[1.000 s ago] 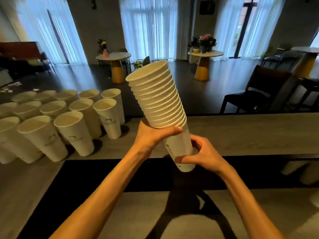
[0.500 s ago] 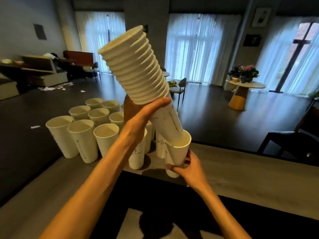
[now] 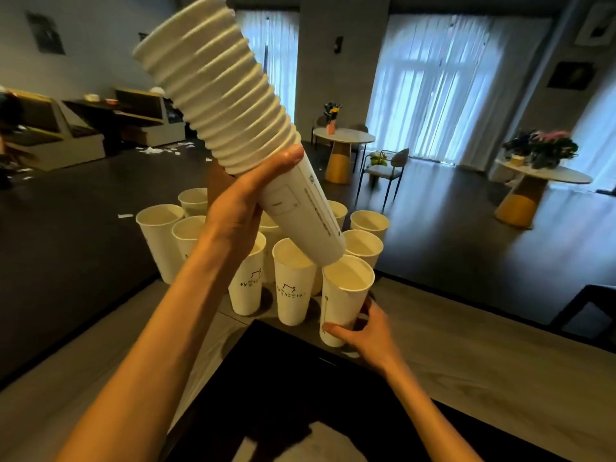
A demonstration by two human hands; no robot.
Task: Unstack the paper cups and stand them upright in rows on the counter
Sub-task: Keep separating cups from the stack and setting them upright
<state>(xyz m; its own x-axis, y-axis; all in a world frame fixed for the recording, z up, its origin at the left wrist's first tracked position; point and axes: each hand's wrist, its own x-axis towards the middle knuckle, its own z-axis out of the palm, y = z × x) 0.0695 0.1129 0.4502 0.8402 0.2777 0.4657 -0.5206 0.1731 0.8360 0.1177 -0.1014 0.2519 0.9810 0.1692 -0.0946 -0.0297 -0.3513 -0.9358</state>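
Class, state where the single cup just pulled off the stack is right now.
In the head view, the single cup stands low and right of centre in the right hand, just under the tilted stack's bottom end, beside the standing cups on the counter.

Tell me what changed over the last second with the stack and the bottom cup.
The right hand pulled the bottom cup down off the stack; it is now fully clear, upright beside the standing cups. The left hand lifted the stack up and to the left. Both grips are unchanged, and the standing cups stayed put on the counter.
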